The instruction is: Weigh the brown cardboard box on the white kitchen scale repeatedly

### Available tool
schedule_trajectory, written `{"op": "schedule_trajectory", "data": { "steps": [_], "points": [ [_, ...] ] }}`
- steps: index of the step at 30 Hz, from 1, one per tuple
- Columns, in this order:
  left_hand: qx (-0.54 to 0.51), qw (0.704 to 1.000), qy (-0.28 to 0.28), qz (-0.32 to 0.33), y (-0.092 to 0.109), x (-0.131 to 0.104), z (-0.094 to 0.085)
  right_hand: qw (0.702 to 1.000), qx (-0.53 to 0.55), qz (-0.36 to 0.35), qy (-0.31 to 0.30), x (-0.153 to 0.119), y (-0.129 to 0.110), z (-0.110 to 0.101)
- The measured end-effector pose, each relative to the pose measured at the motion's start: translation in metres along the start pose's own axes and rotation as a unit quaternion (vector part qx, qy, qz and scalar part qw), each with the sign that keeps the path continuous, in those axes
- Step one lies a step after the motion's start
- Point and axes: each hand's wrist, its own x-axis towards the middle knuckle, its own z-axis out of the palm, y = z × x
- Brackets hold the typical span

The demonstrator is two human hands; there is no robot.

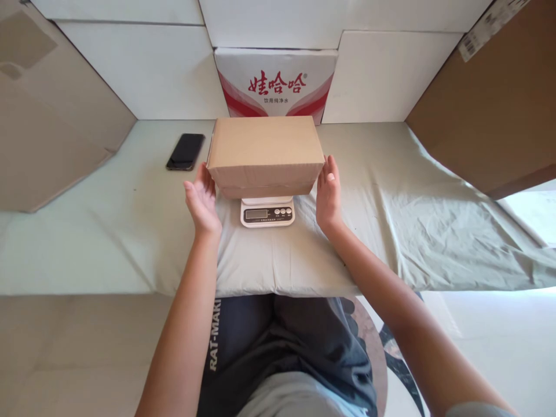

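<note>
Plain corrugated cardboard box [266, 152] on white scale [267, 212], flat palms alongside

A black phone [185, 152] lies flat on the pale green sheet [391, 220] that covers the table, off to the left. At the back stands a white carton with red lettering [276, 81] against white panels [143, 69], and brown cardboard sheets [47, 116] lean in from both sides.
</note>
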Motion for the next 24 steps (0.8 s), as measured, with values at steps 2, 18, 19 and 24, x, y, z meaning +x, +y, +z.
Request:
{"op": "schedule_trajectory", "data": {
  "steps": [2,18,19,24],
  "points": [
    [-0.008,1.0,0.005,0.0,-0.002,0.001,-0.001,1.0,-0.002,0.001,0.009,0.003,0.001,-0.001],
    [-0.073,0.994,0.072,-0.026,-0.016,0.009,0.016,1.0,0.008,-0.002,0.002,0.016,0.021,-0.009],
    [-0.073,0.994,0.074,-0.029,-0.016,0.009,0.017,1.0,0.013,-0.002,0.002,0.016,0.021,-0.009],
    [-0.068,0.994,0.069,-0.042,-0.02,0.013,0.015,0.999,0.03,0.014,0.001,0.017,0.021,-0.008]
  ]
}}
